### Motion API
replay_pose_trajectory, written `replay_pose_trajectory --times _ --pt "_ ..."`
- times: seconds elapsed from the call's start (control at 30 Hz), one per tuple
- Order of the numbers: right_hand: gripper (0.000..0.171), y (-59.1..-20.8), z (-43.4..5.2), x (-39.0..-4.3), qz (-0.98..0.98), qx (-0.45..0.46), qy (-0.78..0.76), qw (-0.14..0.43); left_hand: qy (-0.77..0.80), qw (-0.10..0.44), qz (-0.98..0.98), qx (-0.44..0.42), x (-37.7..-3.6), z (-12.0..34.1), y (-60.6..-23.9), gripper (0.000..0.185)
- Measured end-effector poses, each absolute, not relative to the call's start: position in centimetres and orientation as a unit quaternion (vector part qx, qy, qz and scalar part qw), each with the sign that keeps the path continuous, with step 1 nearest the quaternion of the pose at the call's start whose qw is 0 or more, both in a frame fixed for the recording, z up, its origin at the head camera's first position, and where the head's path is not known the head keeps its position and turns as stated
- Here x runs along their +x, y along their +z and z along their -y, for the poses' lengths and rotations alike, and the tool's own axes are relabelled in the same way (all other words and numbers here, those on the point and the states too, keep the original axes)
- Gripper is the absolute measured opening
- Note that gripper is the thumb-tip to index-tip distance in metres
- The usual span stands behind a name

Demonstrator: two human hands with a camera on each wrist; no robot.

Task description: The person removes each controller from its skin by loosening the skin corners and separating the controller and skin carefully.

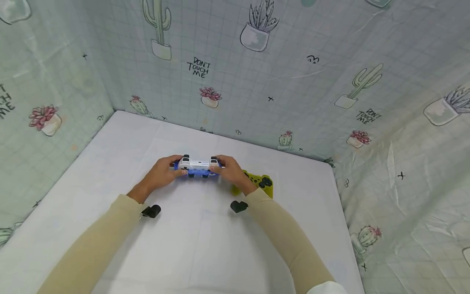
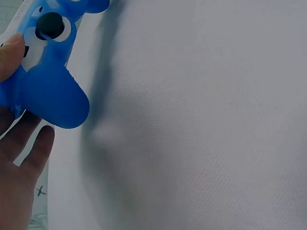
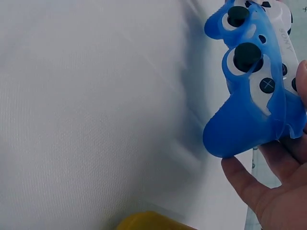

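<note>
A white game controller in a blue silicone cover (image 1: 198, 166) is held above the white table (image 1: 191, 245) between both hands. My left hand (image 1: 166, 171) grips its left handle (image 2: 50, 93), thumb on top and fingers underneath. My right hand (image 1: 228, 169) grips the right handle (image 3: 244, 124) the same way; the black thumbsticks (image 3: 247, 55) and the buttons show in the right wrist view. A yellow controller (image 1: 258, 182) lies on the table just right of my right hand, partly hidden by the wrist; its edge (image 3: 148, 221) shows at the bottom of the right wrist view.
Cactus-print sheeting (image 1: 279, 81) walls the table at the back and on both sides. Black wrist camera mounts (image 1: 151, 211) (image 1: 238, 206) hang under both beige sleeves. White cloth covers the table in front of the hands.
</note>
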State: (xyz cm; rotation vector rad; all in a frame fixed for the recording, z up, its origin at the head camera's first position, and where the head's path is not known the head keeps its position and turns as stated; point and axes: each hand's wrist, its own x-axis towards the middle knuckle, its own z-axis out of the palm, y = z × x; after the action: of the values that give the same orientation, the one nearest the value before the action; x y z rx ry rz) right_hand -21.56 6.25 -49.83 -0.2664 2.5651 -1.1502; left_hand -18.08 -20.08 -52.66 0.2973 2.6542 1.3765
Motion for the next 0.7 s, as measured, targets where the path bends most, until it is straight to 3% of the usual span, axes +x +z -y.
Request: replay_pose_trajectory --times 0.7 --pt "0.053 -49.72 -6.05 -20.98 -0.833 0.065 -0.512 0.199 0.496 0.071 -0.863 0.064 -17.71 20.39 -52.48 0.066"
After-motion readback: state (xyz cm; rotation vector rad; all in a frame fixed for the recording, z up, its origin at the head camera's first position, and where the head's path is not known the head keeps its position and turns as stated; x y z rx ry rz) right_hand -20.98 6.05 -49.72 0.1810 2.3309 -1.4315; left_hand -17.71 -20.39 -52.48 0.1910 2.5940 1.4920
